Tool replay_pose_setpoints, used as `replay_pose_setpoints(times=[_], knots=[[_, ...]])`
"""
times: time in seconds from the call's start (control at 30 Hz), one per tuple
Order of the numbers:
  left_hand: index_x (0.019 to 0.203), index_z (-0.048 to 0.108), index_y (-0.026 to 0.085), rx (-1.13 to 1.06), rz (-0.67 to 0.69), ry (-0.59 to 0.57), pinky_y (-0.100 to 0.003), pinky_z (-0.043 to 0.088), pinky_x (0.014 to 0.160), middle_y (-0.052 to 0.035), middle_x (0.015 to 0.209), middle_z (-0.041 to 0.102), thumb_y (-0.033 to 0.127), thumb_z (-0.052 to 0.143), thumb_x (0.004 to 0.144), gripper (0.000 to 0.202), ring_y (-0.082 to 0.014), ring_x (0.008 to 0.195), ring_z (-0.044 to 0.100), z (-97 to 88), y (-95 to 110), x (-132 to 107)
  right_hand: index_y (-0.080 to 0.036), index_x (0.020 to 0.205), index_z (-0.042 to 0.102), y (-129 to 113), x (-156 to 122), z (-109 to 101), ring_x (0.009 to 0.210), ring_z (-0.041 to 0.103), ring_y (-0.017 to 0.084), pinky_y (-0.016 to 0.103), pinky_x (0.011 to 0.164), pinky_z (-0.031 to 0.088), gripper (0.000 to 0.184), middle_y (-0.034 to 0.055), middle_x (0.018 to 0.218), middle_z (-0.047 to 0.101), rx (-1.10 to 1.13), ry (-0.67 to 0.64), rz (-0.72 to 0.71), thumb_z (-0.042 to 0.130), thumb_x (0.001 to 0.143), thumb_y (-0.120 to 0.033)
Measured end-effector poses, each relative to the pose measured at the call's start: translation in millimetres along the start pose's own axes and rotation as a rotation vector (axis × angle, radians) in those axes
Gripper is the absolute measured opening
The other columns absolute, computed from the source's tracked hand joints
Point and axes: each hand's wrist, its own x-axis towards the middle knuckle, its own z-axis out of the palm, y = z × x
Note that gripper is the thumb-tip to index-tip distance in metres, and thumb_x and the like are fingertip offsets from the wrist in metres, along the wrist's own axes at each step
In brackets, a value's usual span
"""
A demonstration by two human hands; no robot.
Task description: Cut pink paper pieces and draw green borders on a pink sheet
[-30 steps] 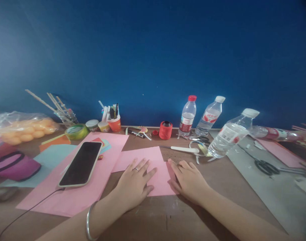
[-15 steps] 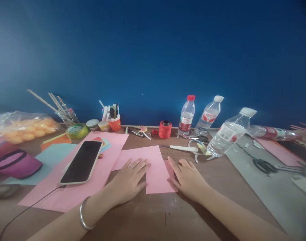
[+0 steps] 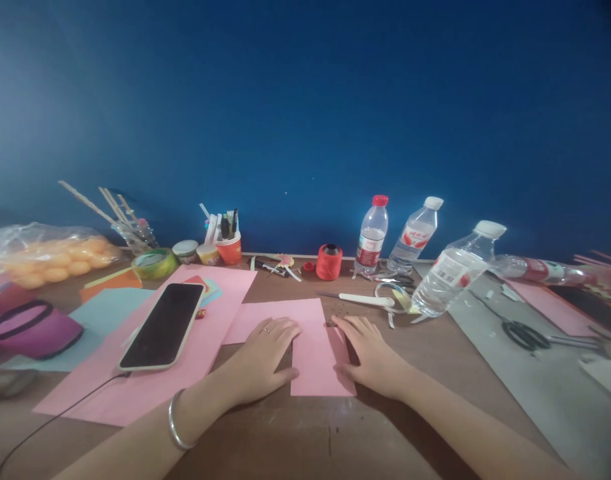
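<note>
A small piece of pink paper (image 3: 313, 360) lies flat on the brown table between my hands. My left hand (image 3: 265, 357) rests open along its left side, fingers stretched over the pink paper behind, a ring on one finger. At the right edge, my right hand (image 3: 373, 350) lies open, with fingertips and thumb touching the paper. Just beyond it sits a white-handled tool (image 3: 365, 300) with a thin dark tip. To the left, a phone (image 3: 163, 327) with a cable lies on a larger pink sheet (image 3: 100, 403).
Along the wall stand a red thread spool (image 3: 329, 263), a red-capped bottle (image 3: 373, 233), two white-capped bottles and a cup of pens (image 3: 229, 250). Black-handled scissors (image 3: 525, 335) lie on a grey mat (image 3: 500, 380) at right. A bag of orange balls (image 3: 60, 257) is at far left.
Both hands stay on the pink paper; the right hand's fingers lie closer together and straighter than before. The whole view has shifted slightly.
</note>
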Motion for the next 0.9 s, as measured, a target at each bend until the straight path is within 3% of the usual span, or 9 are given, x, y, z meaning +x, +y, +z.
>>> replay_pose_setpoints(times=[0.07, 0.17, 0.23, 0.33, 0.43, 0.53, 0.7, 0.9], knots=[[0.128, 0.043, 0.023, -0.034, 0.023, -0.005, -0.043, 0.031, 0.104, -0.0093, 0.132, 0.046, 0.031, 0.064, 0.076, 0.057, -0.0274, 0.125, 0.038, -6.1, 6, 2, -0.017, 0.130, 0.045, -2, 2, -3, 0.113, 0.043, 0.026, 0.040, 0.097, 0.034, 0.069, 0.0110, 0.121, 0.050, 0.101, 0.010, 0.025, 0.069, 0.067, -0.030], [0.119, 0.050, 0.024, -0.308, -0.023, -0.007, -0.038, 0.037, 0.098, -0.0064, 0.123, 0.051, 0.019, 0.064, 0.070, 0.050, -0.0247, 0.115, 0.046, -11.4, 16, 5, -0.018, 0.098, 0.062, -8, 4, -9, 0.093, 0.052, 0.021, 0.031, 0.082, 0.041, 0.028, 0.0054, 0.097, 0.057, 0.274, 0.006, 0.026, 0.066, 0.070, -0.023], [0.111, 0.054, 0.023, -0.525, -0.116, 0.005, -0.033, 0.044, 0.087, -0.0046, 0.111, 0.057, 0.017, 0.060, 0.072, 0.040, -0.0207, 0.099, 0.055, -11.0, 18, 8, -0.017, 0.080, 0.061, -12, 5, -11, 0.080, 0.055, 0.018, 0.027, 0.071, 0.041, 0.007, 0.0024, 0.083, 0.059, 0.415, -0.012, 0.048, 0.059, 0.077, -0.024], [0.097, 0.058, 0.017, -0.647, -0.239, 0.007, -0.026, 0.048, 0.061, -0.0025, 0.085, 0.061, 0.028, 0.048, 0.084, 0.020, -0.0152, 0.070, 0.058, -5.9, 16, 13, -0.016, 0.075, 0.060, -19, 6, -11, 0.069, 0.054, 0.016, 0.024, 0.061, 0.039, 0.015, 0.0003, 0.072, 0.061, 0.638, -0.037, 0.130, 0.056, 0.081, -0.029], [0.078, 0.059, 0.014, -0.725, -0.305, -0.028, -0.021, 0.040, 0.044, 0.0009, 0.062, 0.056, 0.033, 0.039, 0.089, 0.030, -0.0115, 0.050, 0.053, -1.0, 10, 16, -0.014, 0.071, 0.060, -23, 5, -9, 0.064, 0.054, 0.014, 0.023, 0.057, 0.038, 0.015, -0.0004, 0.067, 0.061, 0.764, -0.057, 0.194, 0.063, 0.075, -0.028], [0.072, 0.059, 0.013, -0.756, -0.323, -0.021, -0.019, 0.035, 0.044, 0.0022, 0.056, 0.053, 0.031, 0.044, 0.086, 0.028, -0.0100, 0.048, 0.049, -0.8, 9, 17, -0.013, 0.072, 0.063, -25, 4, -7, 0.065, 0.055, 0.015, 0.023, 0.059, 0.039, 0.012, 0.0003, 0.068, 0.064, 0.785, -0.077, 0.193, 0.063, 0.073, -0.025], [0.064, 0.063, 0.014, -0.737, -0.288, 0.011, -0.021, 0.037, 0.054, 0.0002, 0.063, 0.060, 0.028, 0.052, 0.080, 0.023, -0.0123, 0.060, 0.052, -6.5, 15, 16, -0.014, 0.069, 0.068, -25, 4, -4, 0.066, 0.057, 0.016, 0.023, 0.061, 0.041, 0.017, 0.0012, 0.066, 0.066, 0.710, -0.073, 0.164, 0.056, 0.077, -0.023], [0.071, 0.068, 0.014, -0.715, -0.268, -0.006, -0.022, 0.041, 0.061, -0.0012, 0.071, 0.066, 0.023, 0.051, 0.077, 0.021, -0.0148, 0.067, 0.056, -8.3, 22, 17, -0.014, 0.068, 0.066, -28, 1, -2, 0.062, 0.055, 0.014, 0.022, 0.057, 0.039, 0.015, 0.0003, 0.064, 0.064, 0.643, -0.061, 0.152, 0.054, 0.076, -0.020]])
